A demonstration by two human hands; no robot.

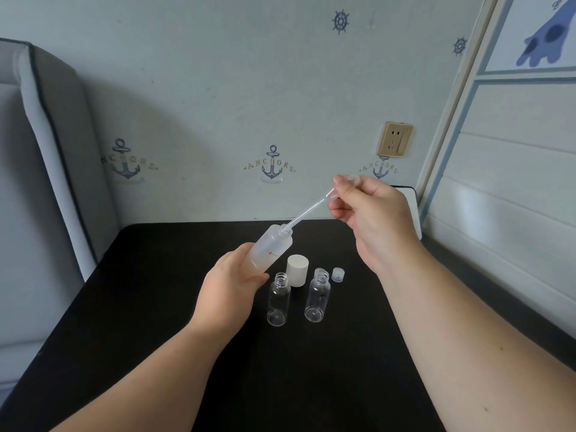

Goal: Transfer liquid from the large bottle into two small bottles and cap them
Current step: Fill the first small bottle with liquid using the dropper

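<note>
— Where is the large bottle [270, 249]?

— Lifted above the black table [156, 322], tilted with its open neck up and to the right. It is frosted, so I cannot tell how much liquid is inside. The left hand [230, 288] has its fingers wrapped round the lower half.

— And the right hand [367, 210]?

— It pinches the bulb of a clear pipette [307, 213] between thumb and fingertips; the pipette's tip sits in the bottle's neck.

— The small bottles?

— Two clear ones stand upright and uncapped just below the hands: the left small bottle [278, 299] and the right small bottle [318, 296]. Both look empty.

— What else is close?

— A white cap [297, 271] stands between and behind them, a small clear cap [338, 274] just right of the right one. A wall socket [395, 139] is on the anchor-patterned wallpaper [218, 104].
</note>
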